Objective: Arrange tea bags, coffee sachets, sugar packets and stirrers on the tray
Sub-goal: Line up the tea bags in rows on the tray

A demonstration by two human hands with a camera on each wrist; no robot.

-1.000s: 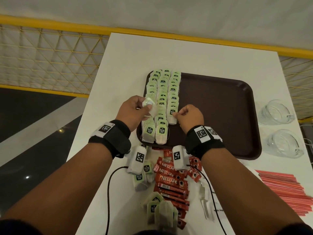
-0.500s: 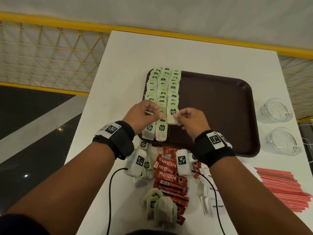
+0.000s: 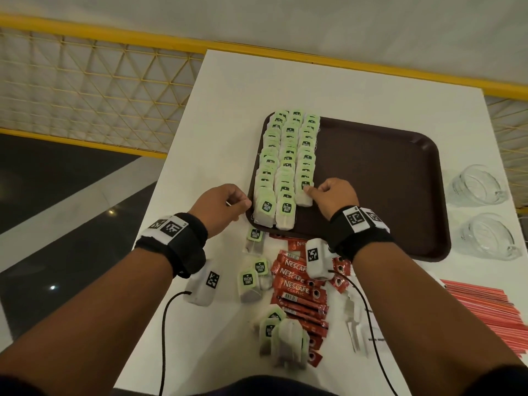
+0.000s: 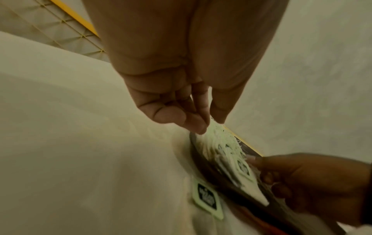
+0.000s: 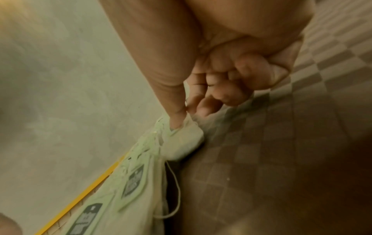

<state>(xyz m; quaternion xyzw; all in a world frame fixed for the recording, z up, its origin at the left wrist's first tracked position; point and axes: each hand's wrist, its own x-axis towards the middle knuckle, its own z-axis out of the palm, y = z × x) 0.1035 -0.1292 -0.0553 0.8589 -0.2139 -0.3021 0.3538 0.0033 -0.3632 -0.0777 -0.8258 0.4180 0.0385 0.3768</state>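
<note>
Tea bags (image 3: 288,161) with green tags lie in three overlapping rows along the left edge of the brown tray (image 3: 380,190), running from its far left corner to its near edge. The tray sits on the white table (image 3: 228,110) toward the far right part. The right hand (image 3: 335,195) rests on the tray just right of the third row, fingers curled; in the head view its fingertips meet the nearest tea bag (image 3: 304,194) of that row. The right wrist view shows more: the thumb presses on top of that tea bag (image 5: 181,143) with the forefinger at its edge, the other fingers folded into the palm, and a loose string (image 5: 175,190) trails beside the row. The left hand (image 3: 220,208) hovers at the tray's left rim near its near left corner; the left wrist view shows its fingers (image 4: 187,119) loosely bunched and narrow, holding nothing that I can see, tips just above the rows.

Off the tray, by the near edge of the table, lie loose tea bags (image 3: 281,338), red coffee sachets (image 3: 300,295) and pale sugar packets (image 3: 355,330). Red stirrers (image 3: 491,312) lie at the right edge, and two clear glass cups (image 3: 483,215) stand just right of the tray.
</note>
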